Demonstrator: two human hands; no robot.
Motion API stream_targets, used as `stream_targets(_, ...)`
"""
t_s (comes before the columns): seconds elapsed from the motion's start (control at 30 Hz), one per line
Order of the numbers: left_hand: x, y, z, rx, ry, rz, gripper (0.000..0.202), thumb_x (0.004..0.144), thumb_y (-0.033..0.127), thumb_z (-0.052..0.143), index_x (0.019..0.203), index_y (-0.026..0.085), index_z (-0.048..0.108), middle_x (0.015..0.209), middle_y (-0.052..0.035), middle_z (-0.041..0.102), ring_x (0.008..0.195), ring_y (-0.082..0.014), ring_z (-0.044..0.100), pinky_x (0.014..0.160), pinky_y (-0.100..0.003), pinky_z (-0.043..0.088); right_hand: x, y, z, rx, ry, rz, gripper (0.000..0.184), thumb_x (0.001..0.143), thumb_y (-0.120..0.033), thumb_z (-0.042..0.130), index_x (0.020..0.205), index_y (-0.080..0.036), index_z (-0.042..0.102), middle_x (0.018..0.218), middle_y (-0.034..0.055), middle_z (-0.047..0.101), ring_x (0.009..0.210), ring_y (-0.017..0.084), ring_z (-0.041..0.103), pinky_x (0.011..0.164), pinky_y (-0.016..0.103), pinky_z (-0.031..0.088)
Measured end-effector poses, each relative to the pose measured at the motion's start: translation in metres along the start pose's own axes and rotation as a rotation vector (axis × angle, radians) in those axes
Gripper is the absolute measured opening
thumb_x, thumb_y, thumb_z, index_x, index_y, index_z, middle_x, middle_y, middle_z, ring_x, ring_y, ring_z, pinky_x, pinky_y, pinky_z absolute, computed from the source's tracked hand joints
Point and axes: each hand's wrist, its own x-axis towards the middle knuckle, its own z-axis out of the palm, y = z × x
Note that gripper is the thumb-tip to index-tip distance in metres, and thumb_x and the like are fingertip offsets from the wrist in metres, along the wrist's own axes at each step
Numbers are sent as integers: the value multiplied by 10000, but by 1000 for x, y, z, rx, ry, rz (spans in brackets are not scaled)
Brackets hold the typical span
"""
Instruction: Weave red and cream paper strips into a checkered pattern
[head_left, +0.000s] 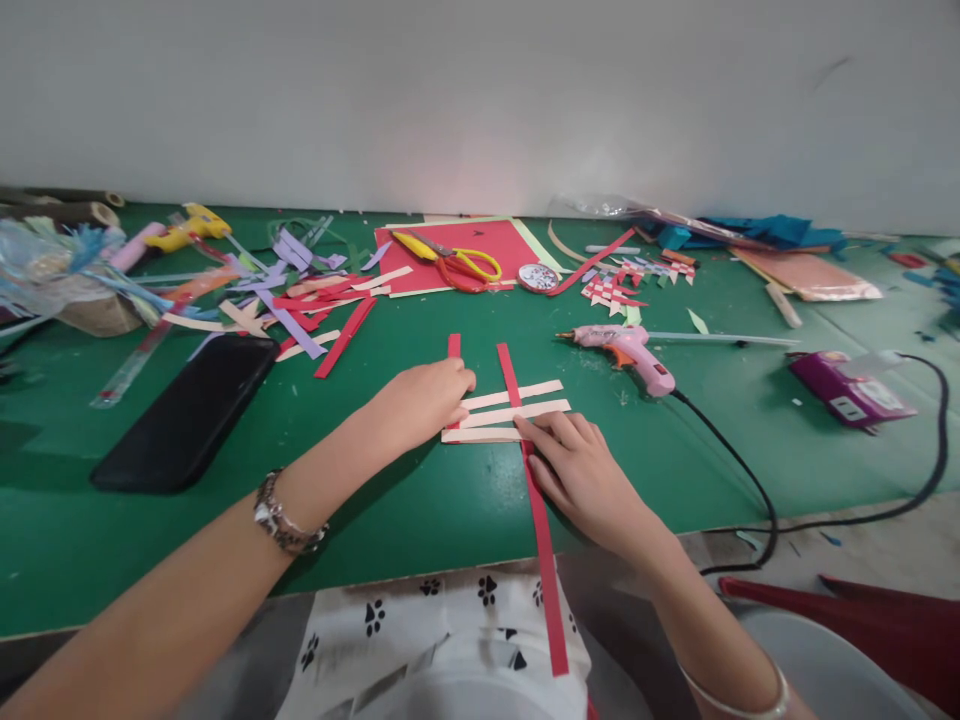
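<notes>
Several cream paper strips (491, 435) lie crosswise over and under two red paper strips, forming a loose weave on the green table. My left hand (427, 400) is closed on the left ends of the cream strips, over the shorter red strip (454, 345). The longer red paper strip (546, 580) runs toward me and hangs past the table's front edge. My right hand (574, 465) has its thumb and index finger closed at this strip, beside the right end of the lowest cream strip. Its fingertips partly hide the crossing.
A pink glue gun (626, 345) with a black cord lies to the right, near a purple box (851, 388). At left lies a black phone (187, 410). Yellow-handled scissors (446, 260) rest on red paper (487, 240). Loose paper strips (300, 320) are piled behind the phone.
</notes>
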Motion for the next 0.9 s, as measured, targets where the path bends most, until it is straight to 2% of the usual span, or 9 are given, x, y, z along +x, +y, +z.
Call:
stream_targets(0.23,1,-2,0,-100,20,50,116,788,148,460,756,150,571,795,-47,584,679,-150,549,550,-228,381,0,1,1,-7,-4,0,363,879,-211,347,1200,-116,486,1019,107,547,918,224,438,792,372,406)
stream_targets(0.33,0,-7,-4,-152,13,78,161,785,153,428,795,147,588,789,-48,593,683,-142,554,571,-222,395,0,1,2,-1,0,-7,365,880,-206,345,1205,-110,482,1021,109,544,924,224,433,791,372,406)
stream_targets(0.47,-1,-19,-3,-276,-4,78,278,818,152,337,916,147,597,879,-51,605,736,-130,564,631,-214,415,0,1,1,-2,2,-3,359,876,-200,351,1196,-111,487,1014,110,544,926,226,435,787,369,407)
stream_targets(0.57,-2,-26,1,-333,-6,118,274,823,218,363,964,152,588,913,-56,587,758,-134,558,629,-210,419,0,0,0,1,-6,4,359,876,-204,347,1199,-124,481,1014,106,544,926,223,439,796,369,406)
stream_targets(0.7,-3,-30,-2,-275,-19,217,255,810,242,385,936,172,595,890,-52,567,730,-138,542,606,-215,403,0,0,0,-6,3,0,360,876,-203,336,1197,-128,481,1014,106,547,920,223,444,788,372,408)
stream_targets(0.9,12,-27,-23,-180,45,250,283,822,255,382,1010,185,581,973,-53,551,801,-149,540,674,-229,400,0,0,1,-13,13,-9,358,879,-206,328,1194,-135,480,1009,106,549,922,223,444,779,373,409)
